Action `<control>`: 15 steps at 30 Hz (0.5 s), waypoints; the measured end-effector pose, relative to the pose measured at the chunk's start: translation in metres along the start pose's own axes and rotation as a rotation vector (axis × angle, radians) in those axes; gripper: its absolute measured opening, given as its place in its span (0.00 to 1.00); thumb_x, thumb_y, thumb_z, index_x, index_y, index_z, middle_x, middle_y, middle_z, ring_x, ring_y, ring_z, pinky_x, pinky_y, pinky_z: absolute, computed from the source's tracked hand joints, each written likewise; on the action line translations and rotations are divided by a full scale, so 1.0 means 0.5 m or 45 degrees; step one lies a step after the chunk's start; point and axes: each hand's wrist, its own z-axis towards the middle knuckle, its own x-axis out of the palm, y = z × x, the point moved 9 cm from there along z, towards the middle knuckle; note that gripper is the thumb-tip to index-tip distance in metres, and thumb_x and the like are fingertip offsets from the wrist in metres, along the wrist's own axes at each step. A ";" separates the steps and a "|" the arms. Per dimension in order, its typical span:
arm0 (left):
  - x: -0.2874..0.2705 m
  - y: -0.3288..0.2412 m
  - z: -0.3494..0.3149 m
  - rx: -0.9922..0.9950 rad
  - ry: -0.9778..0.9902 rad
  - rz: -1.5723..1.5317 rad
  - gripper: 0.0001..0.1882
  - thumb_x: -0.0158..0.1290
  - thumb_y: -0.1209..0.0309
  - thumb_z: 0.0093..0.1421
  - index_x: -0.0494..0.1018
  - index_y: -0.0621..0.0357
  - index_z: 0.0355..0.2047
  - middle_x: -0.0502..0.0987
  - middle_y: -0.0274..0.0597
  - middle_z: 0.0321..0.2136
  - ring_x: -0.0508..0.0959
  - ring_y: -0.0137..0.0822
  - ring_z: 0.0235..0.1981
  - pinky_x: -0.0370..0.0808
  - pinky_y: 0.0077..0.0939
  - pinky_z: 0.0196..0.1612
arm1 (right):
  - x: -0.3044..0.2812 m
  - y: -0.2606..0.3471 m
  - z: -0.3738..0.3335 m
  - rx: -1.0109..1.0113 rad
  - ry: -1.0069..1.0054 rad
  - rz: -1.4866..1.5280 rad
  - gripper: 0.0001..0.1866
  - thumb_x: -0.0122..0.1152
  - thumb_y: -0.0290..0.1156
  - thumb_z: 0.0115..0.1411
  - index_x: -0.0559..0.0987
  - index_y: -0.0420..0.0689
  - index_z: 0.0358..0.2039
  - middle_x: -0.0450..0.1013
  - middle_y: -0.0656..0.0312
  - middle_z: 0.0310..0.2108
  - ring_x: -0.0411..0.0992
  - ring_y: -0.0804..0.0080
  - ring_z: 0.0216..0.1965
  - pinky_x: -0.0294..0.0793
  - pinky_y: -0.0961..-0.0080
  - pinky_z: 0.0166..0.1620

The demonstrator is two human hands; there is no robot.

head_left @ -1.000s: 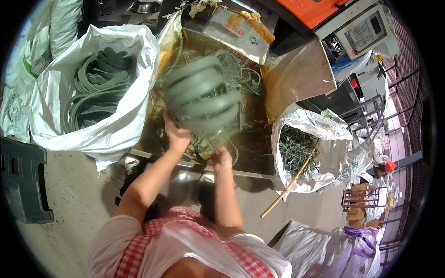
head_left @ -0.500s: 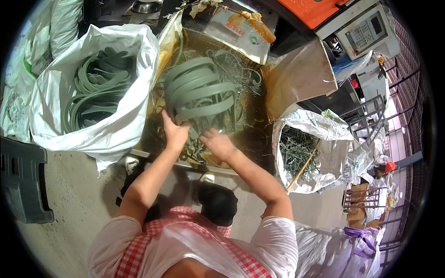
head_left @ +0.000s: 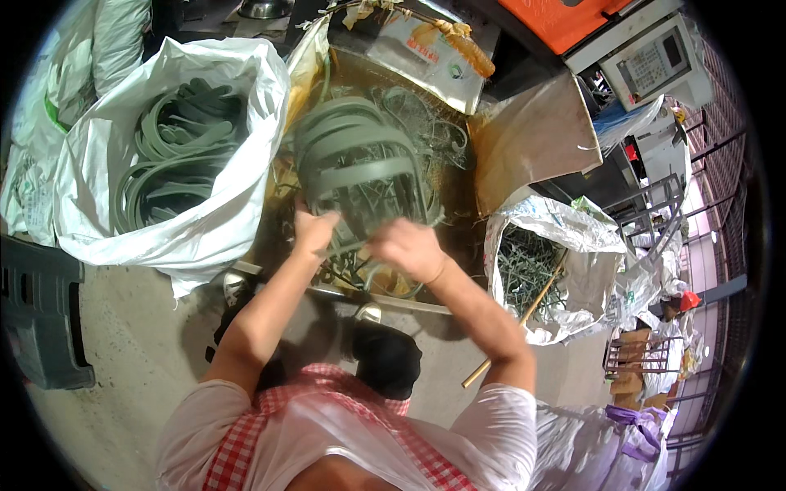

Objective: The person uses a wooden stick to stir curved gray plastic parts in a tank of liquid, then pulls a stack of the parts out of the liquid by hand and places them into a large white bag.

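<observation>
A bundle of grey-green curved bands (head_left: pixel 366 172), like broad hoops, is tilted over the brown, wet-looking basin (head_left: pixel 449 245). My left hand (head_left: pixel 313 231) is closed on the near left end of the bundle, thumb toward the middle. My right hand (head_left: pixel 409 248) is at the near right end of the bands, fingers curled and blurred by motion; what is in them cannot be made out. Thin green scraps (head_left: pixel 348 268) lie between and below my hands, and pale, clear-looking strands (head_left: pixel 446 139) lie behind the bands.
At left, a white woven sack (head_left: pixel 90 196) holds more green bands (head_left: pixel 168 184). Another sack (head_left: pixel 589 286) at right holds green scraps (head_left: pixel 524 266) and a wooden stick (head_left: pixel 536 303). A cardboard sheet (head_left: pixel 532 143) edges the basin. A dark plastic stool (head_left: pixel 45 319) stands far left.
My right hand has moved slightly right and is blurred. The bands have tilted, and their near ends are now lower toward me. My left hand keeps its hold.
</observation>
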 end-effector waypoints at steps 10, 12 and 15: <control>0.019 -0.006 -0.066 0.161 -0.217 -0.075 0.32 0.53 0.86 0.46 0.54 0.61 0.52 0.67 0.41 0.42 0.70 0.34 0.42 0.68 0.28 0.47 | -0.031 -0.086 -0.265 1.392 -1.674 -0.041 0.11 0.64 0.26 0.51 0.69 0.39 0.25 0.71 0.60 0.24 0.69 0.76 0.26 0.70 0.79 0.34; 0.020 -0.040 -0.080 0.449 -0.209 0.241 0.36 0.57 0.80 0.45 0.53 0.62 0.54 0.66 0.47 0.47 0.68 0.39 0.47 0.65 0.31 0.51 | 0.048 -0.086 -0.320 1.800 -2.088 0.431 0.11 0.62 0.30 0.54 0.69 0.39 0.25 0.71 0.58 0.26 0.69 0.73 0.26 0.71 0.75 0.30; 0.045 -0.079 -0.111 0.766 -0.139 0.693 0.41 0.60 0.75 0.43 0.52 0.63 0.56 0.64 0.53 0.50 0.66 0.44 0.51 0.63 0.33 0.53 | 0.185 -0.073 -0.371 2.422 -2.365 0.769 0.15 0.56 0.34 0.57 0.71 0.39 0.42 0.72 0.51 0.38 0.73 0.61 0.36 0.77 0.66 0.37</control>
